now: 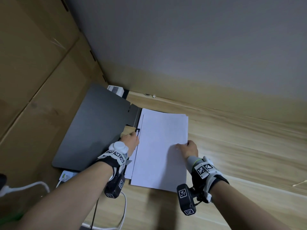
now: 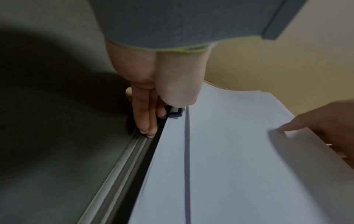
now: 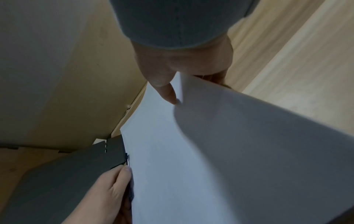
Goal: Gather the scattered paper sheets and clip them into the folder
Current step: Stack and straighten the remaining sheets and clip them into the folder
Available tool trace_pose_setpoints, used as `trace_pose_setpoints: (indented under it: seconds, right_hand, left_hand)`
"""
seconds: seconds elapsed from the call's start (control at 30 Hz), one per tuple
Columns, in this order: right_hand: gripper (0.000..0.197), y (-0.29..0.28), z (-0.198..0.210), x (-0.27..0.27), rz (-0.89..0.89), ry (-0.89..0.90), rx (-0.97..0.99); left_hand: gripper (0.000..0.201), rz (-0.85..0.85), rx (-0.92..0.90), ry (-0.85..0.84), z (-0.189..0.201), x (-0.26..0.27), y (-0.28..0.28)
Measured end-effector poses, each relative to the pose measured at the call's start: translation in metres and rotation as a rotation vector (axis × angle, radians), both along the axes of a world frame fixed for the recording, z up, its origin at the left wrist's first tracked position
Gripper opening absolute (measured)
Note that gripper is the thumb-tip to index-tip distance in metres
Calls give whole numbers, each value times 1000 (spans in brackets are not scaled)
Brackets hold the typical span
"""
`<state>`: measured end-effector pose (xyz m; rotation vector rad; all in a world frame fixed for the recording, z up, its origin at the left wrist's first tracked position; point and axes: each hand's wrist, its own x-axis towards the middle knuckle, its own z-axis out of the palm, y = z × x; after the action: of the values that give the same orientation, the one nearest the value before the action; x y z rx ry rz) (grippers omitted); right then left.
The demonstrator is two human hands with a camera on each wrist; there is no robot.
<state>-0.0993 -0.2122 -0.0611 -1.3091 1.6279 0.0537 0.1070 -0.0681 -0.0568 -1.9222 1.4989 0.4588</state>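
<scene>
A grey folder [image 1: 96, 127] lies open on the wooden surface, its cover spread to the left. A stack of white paper sheets [image 1: 162, 146] lies on its right half, edges slightly fanned. My left hand [image 1: 131, 140] is at the spine, where its thumb and a fingertip hold the black folder clip [image 2: 175, 112]; the other fingers [image 2: 147, 121] lie along the spine rail. My right hand [image 1: 187, 149] pinches the right edge of the sheets, thumb [image 3: 166, 91] on top and fingers beneath. The top sheets [image 3: 249, 144] curve upward there.
Cardboard panels [image 1: 33, 72] rise close on the left, and a pale wall [image 1: 182, 47] stands behind. A small white box [image 1: 116, 90] sits behind the folder. A white charger [image 1: 66, 175] and cable [image 1: 33, 185] lie near the folder's front left corner. Bare wooden surface [image 1: 249, 146] extends right.
</scene>
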Motion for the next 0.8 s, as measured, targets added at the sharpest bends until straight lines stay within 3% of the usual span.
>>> trace_pose_setpoints:
  seconds: [0.17,0.37,0.5,0.67,0.8]
  right_hand:
    - [36,-1,6,-14,-62,16,-1]
    - [42,-7,6,-18,-101,25,27]
    - [56,-12,1,-28,-212,14,11]
    - [49,-12,-1,-47,-280,-16,-23]
    - [42,-13,-5,-54,-308,-110,46]
  left_hand:
    - [33,79,-23,42,4,-7,-6]
    - [37,-1,21,34,12,-26,-20]
    - [40,-32,8,56,11,-40,-29]
    - [34,83,-12,150,12,-59,-38]
    - [37,-59,47,101,18,-66,-43]
